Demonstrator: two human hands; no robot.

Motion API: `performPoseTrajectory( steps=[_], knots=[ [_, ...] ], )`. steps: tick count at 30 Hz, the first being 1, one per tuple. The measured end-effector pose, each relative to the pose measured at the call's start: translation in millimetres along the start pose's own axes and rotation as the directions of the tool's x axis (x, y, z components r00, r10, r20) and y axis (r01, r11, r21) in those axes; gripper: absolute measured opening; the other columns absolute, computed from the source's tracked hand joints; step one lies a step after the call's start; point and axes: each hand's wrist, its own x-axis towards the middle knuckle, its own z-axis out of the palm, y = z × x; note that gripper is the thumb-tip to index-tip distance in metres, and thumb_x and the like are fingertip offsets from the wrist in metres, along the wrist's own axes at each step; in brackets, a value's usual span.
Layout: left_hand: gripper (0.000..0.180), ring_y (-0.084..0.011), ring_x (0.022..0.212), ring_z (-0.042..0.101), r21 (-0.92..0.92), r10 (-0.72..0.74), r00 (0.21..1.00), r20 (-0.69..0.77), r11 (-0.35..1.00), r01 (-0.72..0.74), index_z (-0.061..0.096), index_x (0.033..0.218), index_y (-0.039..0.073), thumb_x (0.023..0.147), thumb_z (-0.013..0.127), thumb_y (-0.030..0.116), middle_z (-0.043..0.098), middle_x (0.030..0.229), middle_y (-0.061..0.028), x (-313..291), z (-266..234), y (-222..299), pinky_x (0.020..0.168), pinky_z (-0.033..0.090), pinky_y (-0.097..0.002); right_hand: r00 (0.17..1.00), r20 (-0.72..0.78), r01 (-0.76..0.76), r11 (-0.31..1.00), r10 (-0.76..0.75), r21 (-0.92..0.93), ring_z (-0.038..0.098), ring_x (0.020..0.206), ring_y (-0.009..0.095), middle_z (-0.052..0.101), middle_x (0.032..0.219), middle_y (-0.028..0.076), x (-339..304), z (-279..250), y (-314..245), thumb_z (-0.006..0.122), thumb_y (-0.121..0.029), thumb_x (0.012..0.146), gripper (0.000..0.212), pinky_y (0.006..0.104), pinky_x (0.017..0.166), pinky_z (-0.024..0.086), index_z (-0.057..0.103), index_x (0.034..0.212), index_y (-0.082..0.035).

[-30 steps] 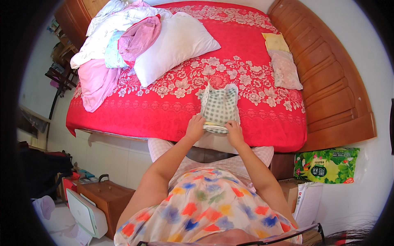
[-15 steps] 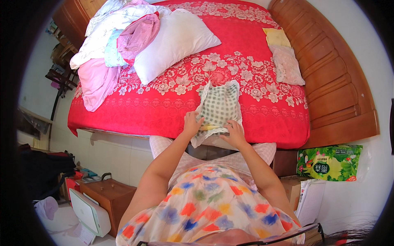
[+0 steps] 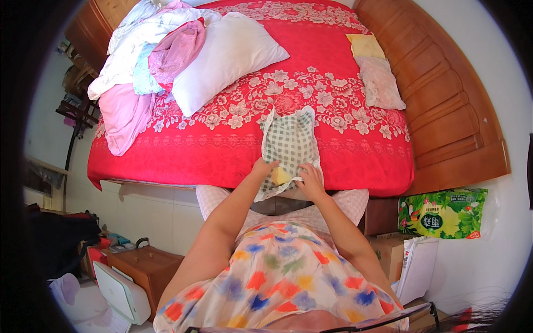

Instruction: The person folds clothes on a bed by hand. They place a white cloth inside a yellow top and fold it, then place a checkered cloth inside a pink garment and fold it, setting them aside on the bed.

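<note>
A small green-and-white checked pillowcase [image 3: 288, 141] with a white frilled edge lies on the near edge of the bed, in front of my lap. Its near end gapes, and a yellow inner pillow [image 3: 280, 176] shows in the opening. My left hand [image 3: 263, 168] grips the left side of that opening, fingers pointing inward over the cloth. On the opposite side my right hand [image 3: 311, 181] has its fingers curled on the frilled edge. Part of the fingertips of both hands is hidden by folds.
The bed has a red flowered cover [image 3: 216, 152]. A large white pillow [image 3: 227, 58] and heaped bedding [image 3: 130, 119] lie at its far left. A small yellow-and-pale pillow [image 3: 380, 80] rests by the wooden headboard [image 3: 444, 94]. Below left stand a brown case [image 3: 147, 269] and a white device [image 3: 125, 294].
More of the yellow inner pillow shows at the opening now. My left hand has shifted slightly in over the cloth; my right stays by the frilled edge. The whole view has shifted slightly.
</note>
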Motion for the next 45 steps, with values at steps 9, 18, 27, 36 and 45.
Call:
performPoseTrajectory(
  steps=[9, 18, 27, 36, 45],
  knots=[
    [0.039, -0.0234, 0.094, 0.063, -0.535, 0.055, 0.998, 0.023, 0.844, -0.034, 0.054, 0.123, 0.004, 0.087, 0.063, 0.015, 0.064, 0.11, -0.01, -35, 15, 19, 0.078, 0.052, -0.0375, 0.995, 0.067, -0.075, 0.996, 0.078, -0.051, 0.029, 0.136, 0.033, 0.041, 0.14, 0.012, -4, -4, -3, 0.069, -0.017, 0.079, 0.032, 0.049, 0.107, 0.025, 0.053, 0.103, -0.004],
    [0.035, -0.0216, 0.094, 0.063, -0.606, 0.167, 0.981, -0.103, 0.771, -0.195, 0.054, 0.121, 0.002, 0.088, 0.06, 0.013, 0.064, 0.109, -0.0099, -67, 28, 70, 0.08, 0.052, -0.0369, 0.996, -0.079, -0.015, 0.987, 0.028, 0.161, 0.031, 0.135, 0.037, 0.038, 0.144, 0.018, 5, -6, 11, 0.068, -0.012, 0.078, 0.051, 0.046, 0.11, 0.027, 0.047, 0.124, -0.005],
    [0.033, -0.0203, 0.091, 0.064, -0.162, 0.551, 0.75, -0.367, 0.756, -0.635, 0.055, 0.118, -0.003, 0.089, 0.06, 0.013, 0.064, 0.108, -0.0108, -57, -52, 143, 0.077, 0.052, -0.033, 1.0, 0.001, -0.012, 0.918, 0.012, 0.397, 0.036, 0.132, 0.037, 0.041, 0.14, 0.022, 76, -7, -28, 0.068, -0.019, 0.08, 0.06, 0.0408, 0.109, 0.031, 0.043, 0.133, -0.002],
    [0.039, -0.044, 0.096, 0.058, 0.596, 0.696, 0.648, -0.311, 0.674, -0.438, 0.055, 0.101, -0.005, 0.085, 0.062, 0.03, 0.062, 0.098, -0.0279, -57, -42, 194, 0.083, 0.046, -0.0482, 0.958, 0.116, -0.266, 0.669, 0.261, 0.694, 0.043, 0.129, 0.029, 0.047, 0.137, 0.018, 88, -3, -16, 0.062, -0.021, 0.09, 0.053, 0.036, 0.107, 0.034, 0.042, 0.135, -0.001],
    [0.045, -0.0291, 0.109, 0.059, 0.016, 0.582, 0.784, 0.216, 0.801, -0.598, 0.05, 0.128, -0.001, 0.088, 0.062, 0.014, 0.059, 0.119, -0.0212, -11, 59, 144, 0.093, 0.045, -0.036, 0.861, 0.141, -0.449, 0.6, 0.488, 0.662, 0.048, 0.123, 0.026, 0.05, 0.134, 0.016, 53, -28, 32, 0.061, -0.021, 0.09, 0.048, 0.0349, 0.102, 0.038, 0.046, 0.132, -0.002]
  ],
)
